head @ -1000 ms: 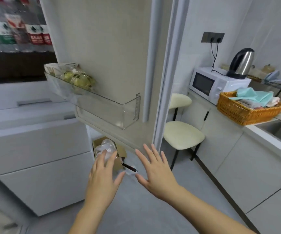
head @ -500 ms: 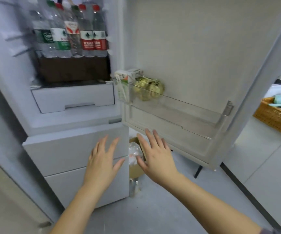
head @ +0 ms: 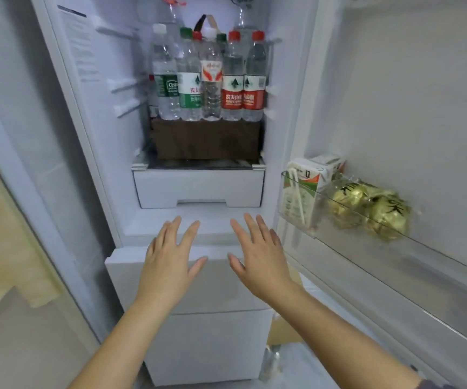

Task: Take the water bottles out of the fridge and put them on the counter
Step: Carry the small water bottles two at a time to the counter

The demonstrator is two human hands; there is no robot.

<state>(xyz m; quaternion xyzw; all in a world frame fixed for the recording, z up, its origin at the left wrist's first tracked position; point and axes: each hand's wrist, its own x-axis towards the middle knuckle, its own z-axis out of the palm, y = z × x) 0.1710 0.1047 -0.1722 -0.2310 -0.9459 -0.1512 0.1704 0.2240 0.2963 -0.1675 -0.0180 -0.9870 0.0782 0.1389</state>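
Note:
Several clear water bottles stand in a row on a dark brown box inside the open fridge, at the upper middle. Their caps are white, green and red; two at the right carry red labels. More bottles stand behind them, partly hidden. My left hand and my right hand are spread flat side by side below the fridge compartment, in front of the white drawer fronts. Both hold nothing and are well below the bottles.
The fridge door stands open at the right; its clear shelf holds a drink carton and gold-wrapped items. A white crisper drawer sits under the bottle shelf. A cardboard box lies on the floor.
The view has swung left from the counter side and closed in on the fridge interior. Both hands have risen from near the floor to the level of the drawers, still spread and holding nothing.

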